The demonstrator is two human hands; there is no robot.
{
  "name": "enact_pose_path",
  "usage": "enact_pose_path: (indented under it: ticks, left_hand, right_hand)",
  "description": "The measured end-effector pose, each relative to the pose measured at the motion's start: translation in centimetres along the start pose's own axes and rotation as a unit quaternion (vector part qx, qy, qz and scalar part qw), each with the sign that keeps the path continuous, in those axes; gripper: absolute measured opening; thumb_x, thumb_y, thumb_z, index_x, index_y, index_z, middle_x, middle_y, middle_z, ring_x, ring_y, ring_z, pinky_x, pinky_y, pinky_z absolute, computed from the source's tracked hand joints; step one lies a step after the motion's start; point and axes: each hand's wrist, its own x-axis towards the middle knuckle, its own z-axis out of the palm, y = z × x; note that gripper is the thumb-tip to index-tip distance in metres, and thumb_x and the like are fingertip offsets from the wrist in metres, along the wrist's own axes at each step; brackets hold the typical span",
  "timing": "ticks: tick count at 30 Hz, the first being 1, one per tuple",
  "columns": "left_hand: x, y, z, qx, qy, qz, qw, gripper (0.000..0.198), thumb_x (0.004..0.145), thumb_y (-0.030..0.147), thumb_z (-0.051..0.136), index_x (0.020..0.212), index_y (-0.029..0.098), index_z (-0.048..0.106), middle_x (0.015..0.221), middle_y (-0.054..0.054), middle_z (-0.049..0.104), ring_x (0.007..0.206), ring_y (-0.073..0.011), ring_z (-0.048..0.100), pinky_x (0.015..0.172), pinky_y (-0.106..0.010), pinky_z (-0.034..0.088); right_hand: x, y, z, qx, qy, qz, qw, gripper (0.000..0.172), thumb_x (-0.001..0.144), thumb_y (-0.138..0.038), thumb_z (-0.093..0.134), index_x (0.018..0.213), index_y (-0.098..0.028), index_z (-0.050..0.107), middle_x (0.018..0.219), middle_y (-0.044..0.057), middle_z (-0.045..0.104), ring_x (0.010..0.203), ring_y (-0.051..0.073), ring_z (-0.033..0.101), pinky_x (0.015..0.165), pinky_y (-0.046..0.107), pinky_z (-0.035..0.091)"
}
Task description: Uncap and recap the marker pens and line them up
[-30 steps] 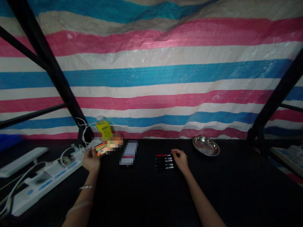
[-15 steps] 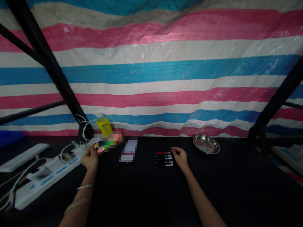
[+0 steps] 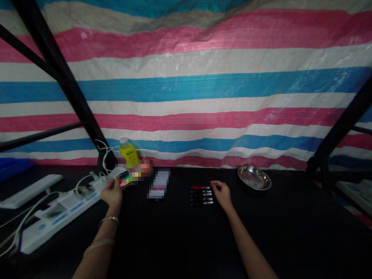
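Observation:
At the left, my left hand (image 3: 112,192) pinches the near edge of a phone (image 3: 125,179) with a bright, colourful screen; part of it is blurred out. White cables run close behind these fingers. My right hand (image 3: 222,194) rests on the black table with its fingers curled, the thumb and forefinger closed at the right end of a red pen (image 3: 200,188). Below the red one, several black pens (image 3: 203,198) with clear, shiny ends lie side by side in a row. Between my hands lies a blurred-out, pale flat object (image 3: 159,184), like a second phone.
A white power strip (image 3: 66,213) with plugs and cables runs along the left. Behind the phone stands a yellow bottle (image 3: 129,154). A round metal dish (image 3: 254,178) sits at the right. Black frame legs (image 3: 69,93) and a striped sheet (image 3: 203,89) enclose the back.
The view has shifted slightly. My left hand and the phone appear a little farther right, with more of the screen showing. The right hand and the pens have stayed put.

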Motion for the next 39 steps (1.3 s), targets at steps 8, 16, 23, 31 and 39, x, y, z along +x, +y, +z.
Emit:
enact_pose_path:
  ticks: [8,16,23,31,39]
  left_hand:
    - [-0.3,-0.1,-0.2,0.024,0.013,0.010,1.000,0.045,0.081,0.047,0.041,0.066,0.011,0.063,0.043,-0.001,0.047,0.057,-0.0221,0.056,0.053,-0.029,0.042]
    - [-0.4,0.8,-0.2,-0.006,0.011,-0.021,1.000,0.037,0.072,0.044,0.057,0.083,0.010,0.068,0.050,-0.001,0.057,0.057,-0.0215,0.060,0.057,-0.029,0.046]
    - [-0.5,0.7,-0.3,-0.004,0.006,-0.007,1.000,0.037,0.076,0.044,0.053,0.077,0.010,0.067,0.044,0.001,0.051,0.053,-0.0191,0.055,0.053,-0.027,0.042]
    - [-0.1,0.1,0.0,0.013,0.007,-0.020,1.000,0.041,0.078,0.047,0.048,0.070,0.011,0.066,0.040,0.001,0.046,0.051,-0.0192,0.054,0.052,-0.028,0.042]
    - [0.1,0.1,0.2,-0.014,0.003,-0.018,1.000,0.043,0.072,0.048,0.056,0.088,0.009,0.068,0.046,0.001,0.051,0.053,-0.0206,0.057,0.055,-0.030,0.046]
  right_hand:
    - [-0.1,-0.1,-0.1,-0.013,0.000,0.003,1.000,0.025,0.076,-0.037,0.051,0.084,-0.023,0.070,0.078,0.003,0.070,0.083,0.022,0.061,0.078,0.035,0.045]
    - [-0.1,-0.3,-0.1,-0.011,0.001,0.002,1.000,0.024,0.075,-0.034,0.050,0.083,-0.022,0.070,0.076,0.003,0.070,0.082,0.022,0.061,0.079,0.035,0.045]
    - [0.0,0.1,-0.1,-0.015,-0.004,0.005,1.000,0.025,0.076,-0.036,0.051,0.084,-0.022,0.070,0.078,0.004,0.070,0.084,0.023,0.061,0.079,0.035,0.045]
    - [-0.1,-0.2,-0.1,-0.012,0.000,0.010,1.000,0.025,0.076,-0.036,0.051,0.083,-0.022,0.070,0.079,0.004,0.070,0.083,0.021,0.061,0.079,0.034,0.044]
    - [-0.1,-0.4,-0.2,-0.017,-0.005,-0.003,1.000,0.025,0.076,-0.034,0.050,0.084,-0.022,0.070,0.078,0.004,0.070,0.083,0.021,0.061,0.080,0.034,0.044]
